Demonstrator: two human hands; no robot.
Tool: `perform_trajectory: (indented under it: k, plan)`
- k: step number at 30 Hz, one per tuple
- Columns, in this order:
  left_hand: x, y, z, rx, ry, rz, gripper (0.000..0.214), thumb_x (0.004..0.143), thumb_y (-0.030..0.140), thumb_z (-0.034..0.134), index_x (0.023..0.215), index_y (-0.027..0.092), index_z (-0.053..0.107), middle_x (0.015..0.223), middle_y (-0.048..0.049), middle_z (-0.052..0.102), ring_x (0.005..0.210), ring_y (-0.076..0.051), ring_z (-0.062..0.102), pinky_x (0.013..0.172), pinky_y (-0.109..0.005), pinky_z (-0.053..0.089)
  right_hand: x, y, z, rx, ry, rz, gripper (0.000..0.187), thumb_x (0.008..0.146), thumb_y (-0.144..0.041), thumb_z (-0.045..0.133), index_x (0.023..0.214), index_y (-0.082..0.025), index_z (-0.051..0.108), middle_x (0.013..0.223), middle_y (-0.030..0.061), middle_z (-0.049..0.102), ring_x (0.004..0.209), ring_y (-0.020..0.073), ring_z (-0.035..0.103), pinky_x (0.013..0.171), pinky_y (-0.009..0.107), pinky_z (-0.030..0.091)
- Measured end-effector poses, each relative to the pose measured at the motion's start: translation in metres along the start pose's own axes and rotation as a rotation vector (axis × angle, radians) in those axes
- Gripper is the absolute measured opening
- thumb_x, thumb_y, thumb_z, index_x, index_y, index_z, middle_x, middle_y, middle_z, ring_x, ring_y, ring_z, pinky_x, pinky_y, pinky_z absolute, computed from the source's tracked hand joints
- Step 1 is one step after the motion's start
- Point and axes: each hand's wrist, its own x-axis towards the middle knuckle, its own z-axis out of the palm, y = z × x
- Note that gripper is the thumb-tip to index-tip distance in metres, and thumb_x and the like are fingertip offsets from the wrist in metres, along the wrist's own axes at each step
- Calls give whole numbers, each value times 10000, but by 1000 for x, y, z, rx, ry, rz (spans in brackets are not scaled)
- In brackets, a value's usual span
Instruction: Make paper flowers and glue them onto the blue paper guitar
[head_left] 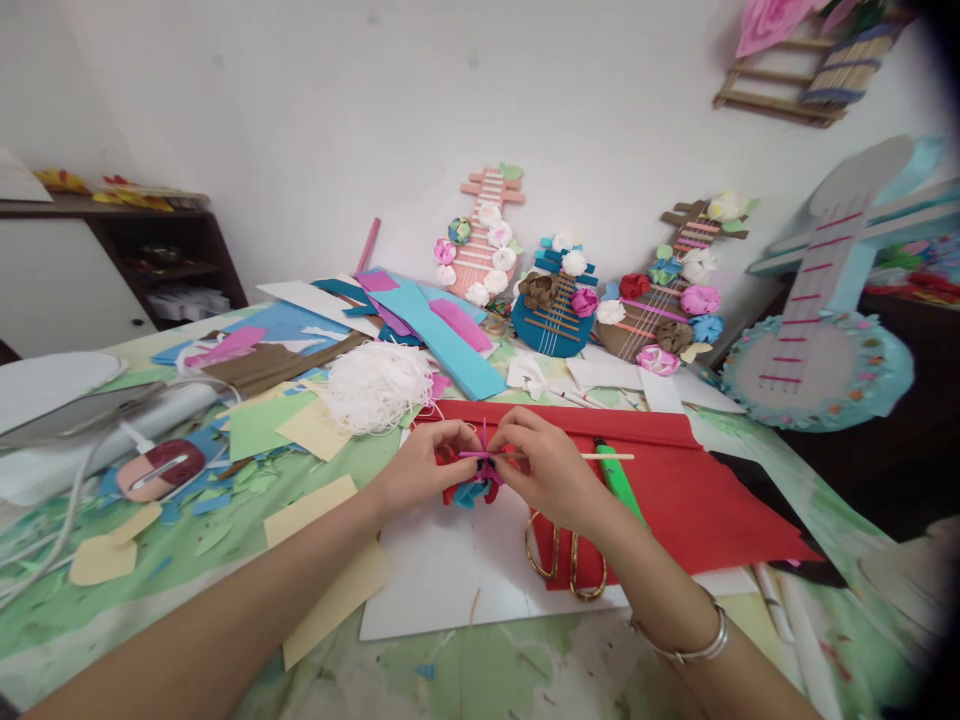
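Observation:
Both hands meet over a white board (pixel 442 590) in the middle of the table. My left hand (pixel 420 465) is closed, pinching a small crumpled paper flower (pixel 471 493) in red, blue and purple, partly hidden by the fingers. A thin wooden stick (pixel 611 457) lies across the flower, its pale end sticking out to the right and a purple part showing between the hands. Fingers of my right hand (pixel 551 470) are closed on this stick, close against the flower. Below my right wrist lie gold-handled scissors (pixel 587 570) and a green tube (pixel 621 485).
Red crepe paper (pixel 705 520) spreads to the right. A ball of white string (pixel 379 385), coloured paper strips (pixel 442 335) and cut scraps (pixel 262 425) cover the left and back. Several flower-decorated paper lutes (pixel 551 325) lean on the wall. A computer mouse (pixel 161 470) sits left.

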Motion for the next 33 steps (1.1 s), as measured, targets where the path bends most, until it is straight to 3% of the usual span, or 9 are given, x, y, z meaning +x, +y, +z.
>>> perform_trajectory:
  k: [16, 25, 33]
  plan:
    - [1, -7, 1, 42, 38, 47, 101, 707, 230, 609, 747, 138, 599, 723, -21, 599, 633, -115, 538, 597, -253, 466, 0, 1, 2, 15, -7, -33, 65, 849, -148, 558, 812, -186, 597, 917, 30, 540, 737, 113, 527, 647, 247, 420]
    - [1, -6, 2, -31, 12, 50, 113, 644, 124, 583, 753, 149, 567, 736, -8, 584, 653, -122, 556, 608, -260, 476, 0, 0, 2, 20, -1, -10, 89, 835, -112, 554, 785, -185, 550, 904, 21, 526, 678, 98, 481, 582, 222, 386]
    - [0, -5, 2, 47, 35, 96, 78, 688, 191, 612, 744, 152, 574, 729, -13, 597, 656, -125, 540, 630, -270, 460, 0, 1, 2, 24, -4, -14, 114, 828, -101, 564, 769, -189, 520, 906, 15, 521, 700, 101, 495, 598, 222, 394]
